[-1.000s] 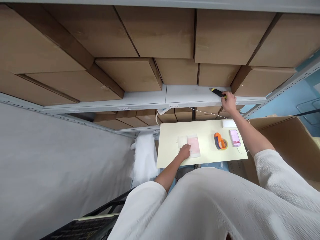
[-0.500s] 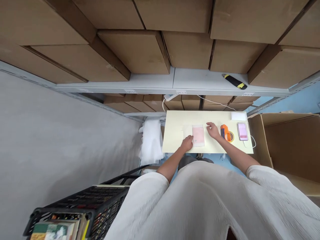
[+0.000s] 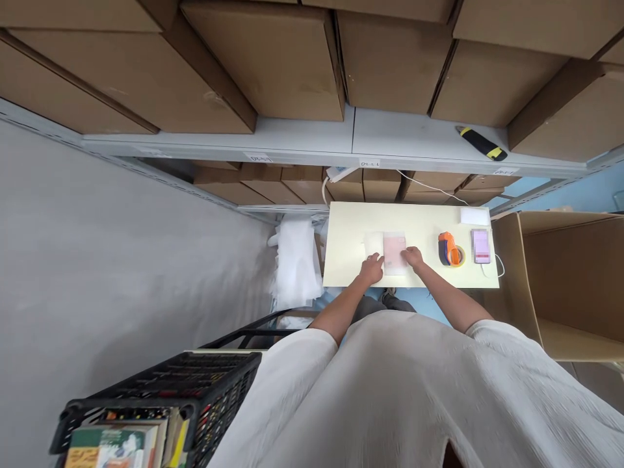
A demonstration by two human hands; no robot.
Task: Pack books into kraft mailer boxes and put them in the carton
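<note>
On the cream tabletop (image 3: 348, 227) lies a flat pink book (image 3: 394, 250), with a translucent white sheet around it that extends left and a little below. The sheet's left part (image 3: 373, 242) rests flat on the table. My left hand (image 3: 372, 268) is at the book's lower left edge, fingers spread and touching the sheet. At the book's right edge is my right hand (image 3: 414, 257), its fingers bent together on the edge of the book and sheet. Exactly which layer they pinch is too small to make out.
Right of my hands stand an orange tape dispenser (image 3: 448, 249), a phone (image 3: 480, 246) on a cable and a white block (image 3: 474, 216). A utility knife (image 3: 482, 143) lies on the shelf above. White sheets (image 3: 295, 260), a book crate (image 3: 190, 396) and an open carton (image 3: 570, 279) flank the table.
My right hand has come down and left from above the bare table to the book's right edge. My left hand stays at the left edge, its fingers spread more. The view has shifted.
</note>
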